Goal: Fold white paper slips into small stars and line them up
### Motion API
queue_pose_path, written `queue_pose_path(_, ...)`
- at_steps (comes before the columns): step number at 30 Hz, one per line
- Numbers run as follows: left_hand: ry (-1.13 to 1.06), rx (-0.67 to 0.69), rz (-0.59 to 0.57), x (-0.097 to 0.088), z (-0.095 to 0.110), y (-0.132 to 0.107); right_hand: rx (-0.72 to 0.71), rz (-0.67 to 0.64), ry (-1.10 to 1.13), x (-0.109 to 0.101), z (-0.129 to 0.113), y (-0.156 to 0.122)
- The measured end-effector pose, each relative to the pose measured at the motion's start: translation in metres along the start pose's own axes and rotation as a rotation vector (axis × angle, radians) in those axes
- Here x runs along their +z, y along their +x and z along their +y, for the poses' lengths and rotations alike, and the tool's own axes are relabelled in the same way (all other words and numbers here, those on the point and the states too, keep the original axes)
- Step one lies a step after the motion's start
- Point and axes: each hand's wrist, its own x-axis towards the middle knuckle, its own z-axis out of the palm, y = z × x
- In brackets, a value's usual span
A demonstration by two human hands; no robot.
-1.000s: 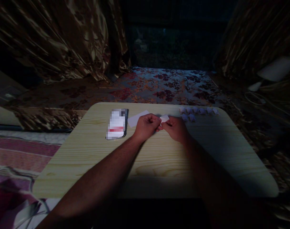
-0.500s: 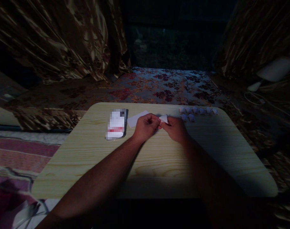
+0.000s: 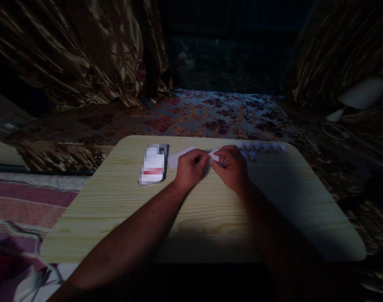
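Both hands, left hand (image 3: 191,167) and right hand (image 3: 231,167), pinch a small paper piece (image 3: 214,154).

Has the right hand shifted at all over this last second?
Yes, slightly: the right hand, pinching the white paper, has edged away from the person, toward the fixed row of folded pieces.

— What is laid on the pale round-cornered wooden table (image 3: 210,218)?
— Near its far edge a small folded white paper piece (image 3: 214,154) is held between the left hand (image 3: 191,167) and the right hand (image 3: 232,167).
— And around them?
— A white paper strip (image 3: 178,157) is placed just left, a white rectangular packet (image 3: 153,164) further left, a row of small folded paper pieces (image 3: 263,147) to the right; a flowered cloth (image 3: 222,113) is spread behind.
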Motion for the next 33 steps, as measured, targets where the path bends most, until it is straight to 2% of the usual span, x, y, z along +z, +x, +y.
queue_pose_path(14,0.166,0.183,-0.037,-0.0039,0.0044,-0.0021,-0.022,-0.024,-0.005,0.0009,0.0015,-0.0006)
queue_pose_path(24,0.149,0.399,0.030,-0.0019,-0.0023,-0.0015,-0.202,0.077,-0.048,0.0012,0.0027,-0.0002)
queue_pose_path(33,0.180,0.423,0.020,-0.0018,-0.0017,-0.0034,-0.218,0.065,-0.042,-0.0008,0.0012,0.0008)
